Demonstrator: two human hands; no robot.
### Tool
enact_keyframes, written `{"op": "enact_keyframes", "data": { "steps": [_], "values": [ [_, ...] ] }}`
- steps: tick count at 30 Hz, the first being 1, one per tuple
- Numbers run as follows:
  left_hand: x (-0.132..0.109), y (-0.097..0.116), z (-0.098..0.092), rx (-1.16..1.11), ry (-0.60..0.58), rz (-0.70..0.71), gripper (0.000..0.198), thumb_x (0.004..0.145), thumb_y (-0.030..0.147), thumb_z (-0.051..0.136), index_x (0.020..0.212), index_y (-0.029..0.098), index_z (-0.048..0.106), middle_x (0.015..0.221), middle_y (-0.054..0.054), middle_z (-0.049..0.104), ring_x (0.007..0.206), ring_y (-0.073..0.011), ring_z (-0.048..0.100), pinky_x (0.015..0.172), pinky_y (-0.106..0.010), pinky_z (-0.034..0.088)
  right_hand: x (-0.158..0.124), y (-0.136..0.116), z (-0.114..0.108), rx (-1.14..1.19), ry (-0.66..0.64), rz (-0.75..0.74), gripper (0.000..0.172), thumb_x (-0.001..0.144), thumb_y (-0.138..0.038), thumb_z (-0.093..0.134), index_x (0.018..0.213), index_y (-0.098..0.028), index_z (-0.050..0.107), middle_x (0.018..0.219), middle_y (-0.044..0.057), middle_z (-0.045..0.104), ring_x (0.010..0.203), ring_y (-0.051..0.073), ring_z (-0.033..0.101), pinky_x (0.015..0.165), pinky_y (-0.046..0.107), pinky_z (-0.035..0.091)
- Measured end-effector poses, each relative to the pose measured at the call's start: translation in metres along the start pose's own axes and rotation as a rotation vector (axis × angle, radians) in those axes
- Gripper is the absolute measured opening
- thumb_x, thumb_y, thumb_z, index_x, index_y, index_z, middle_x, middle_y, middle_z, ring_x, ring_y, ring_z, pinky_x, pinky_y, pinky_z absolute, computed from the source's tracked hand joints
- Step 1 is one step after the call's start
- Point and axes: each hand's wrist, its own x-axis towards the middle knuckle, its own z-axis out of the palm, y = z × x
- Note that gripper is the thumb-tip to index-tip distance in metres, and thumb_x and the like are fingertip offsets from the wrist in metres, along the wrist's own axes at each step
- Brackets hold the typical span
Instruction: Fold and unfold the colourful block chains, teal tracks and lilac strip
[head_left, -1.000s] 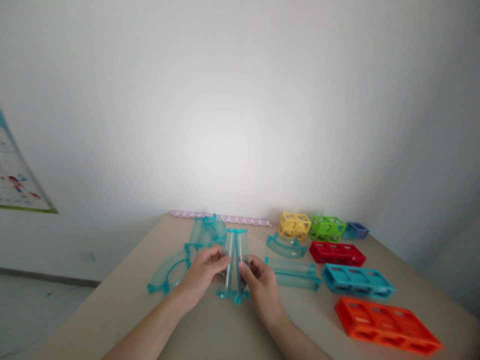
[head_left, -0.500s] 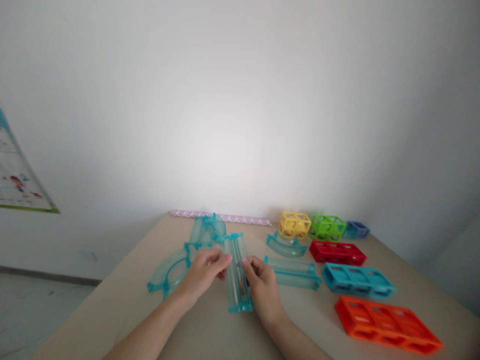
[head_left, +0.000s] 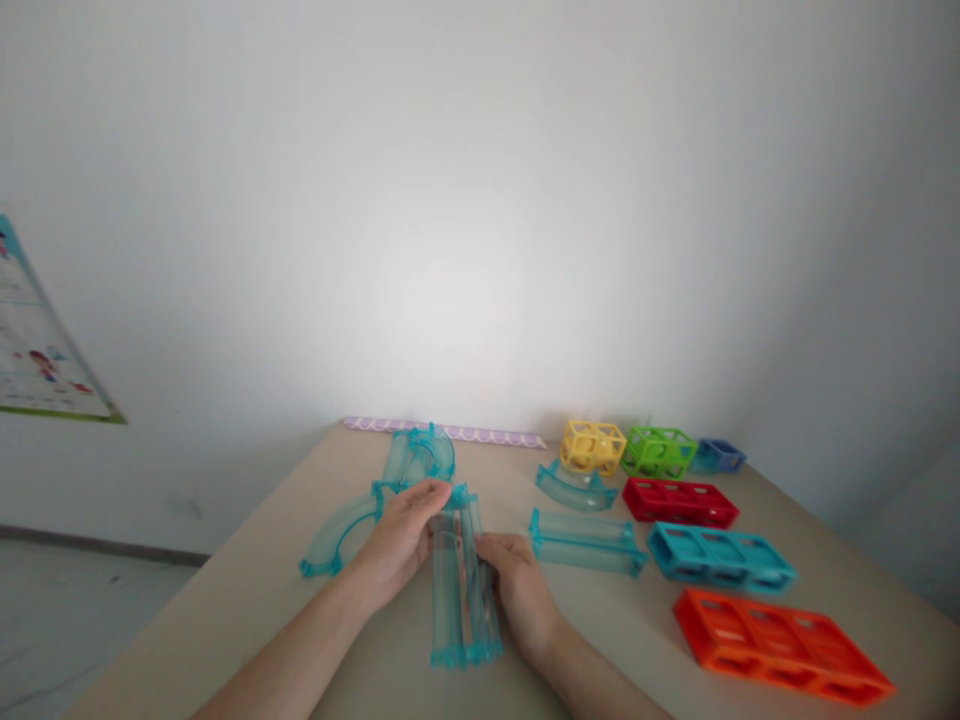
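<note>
Between my hands is a straight piece of clear teal plastic track, with long ridges and teal end fittings, held lengthwise above the table. My left hand grips its left side near the far end, thumb on top. On the right side, my right hand pinches the edge about midway along. Just beyond my left hand lie curved teal track pieces and a further teal cluster. Another straight teal track rests to the right of my right hand, with a short curved one behind it.
On the table's right side lie an orange frame block, a teal one and a red one. Yellow, green and blue frames stand behind. A lilac patterned strip runs along the wall.
The held track has come down and nearer to me, its near end lower. My left hand has shifted toward its far end, and my right hand still grips its right edge.
</note>
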Motion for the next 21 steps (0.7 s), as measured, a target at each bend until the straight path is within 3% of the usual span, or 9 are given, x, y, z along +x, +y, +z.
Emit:
{"op": "enact_keyframes", "data": {
  "steps": [7, 13, 17, 19, 21],
  "values": [
    [0.001, 0.0, -0.002, 0.023, 0.041, -0.011, 0.024, 0.075, 0.036, 0.071, 0.072, 0.015, 0.059, 0.065, 0.001, 0.058, 0.057, -0.0112, 0.056, 0.057, -0.023, 0.048, 0.001, 0.003, 0.0, -0.101, -0.019, -0.008, 0.045, 0.078, -0.052, 0.046, 0.046, -0.019, 0.049, 0.037, -0.002, 0.046, 0.032, 0.01, 0.039, 0.036, 0.022, 0.029],
    [0.001, -0.002, 0.0, 0.014, 0.059, 0.01, 0.024, 0.074, 0.035, 0.072, 0.071, 0.015, 0.059, 0.064, 0.001, 0.058, 0.057, -0.0102, 0.055, 0.056, -0.021, 0.047, 0.001, 0.003, -0.003, -0.335, 0.011, -0.053, 0.05, 0.084, -0.055, 0.035, 0.05, -0.02, 0.047, 0.04, -0.001, 0.044, 0.034, 0.012, 0.04, 0.039, 0.024, 0.031],
    [0.003, -0.001, 0.0, -0.01, 0.121, 0.029, 0.022, 0.074, 0.034, 0.072, 0.072, 0.015, 0.061, 0.065, 0.001, 0.058, 0.06, -0.0105, 0.057, 0.059, -0.021, 0.047, -0.008, -0.015, -0.011, -0.575, 0.139, -0.214, 0.043, 0.087, -0.049, 0.044, 0.056, -0.019, 0.05, 0.052, 0.0, 0.048, 0.053, 0.014, 0.046, 0.055, 0.025, 0.035],
    [0.005, -0.001, -0.002, -0.011, 0.137, 0.033, 0.023, 0.074, 0.035, 0.072, 0.073, 0.014, 0.062, 0.065, 0.001, 0.058, 0.061, -0.0112, 0.057, 0.059, -0.022, 0.047, -0.012, -0.026, -0.017, -0.853, 0.244, -0.388, 0.034, 0.089, -0.039, 0.045, 0.065, -0.018, 0.058, 0.063, 0.003, 0.056, 0.067, 0.018, 0.052, 0.068, 0.028, 0.038],
    [0.006, -0.002, -0.004, -0.013, 0.142, 0.022, 0.023, 0.073, 0.035, 0.072, 0.073, 0.014, 0.063, 0.067, 0.0, 0.059, 0.062, -0.0115, 0.057, 0.06, -0.023, 0.047, -0.011, -0.036, -0.023, -1.202, 0.406, -0.542, 0.025, 0.088, -0.029, 0.044, 0.089, -0.017, 0.066, 0.088, 0.01, 0.064, 0.09, 0.024, 0.055, 0.084, 0.035, 0.038]
  ]
}}
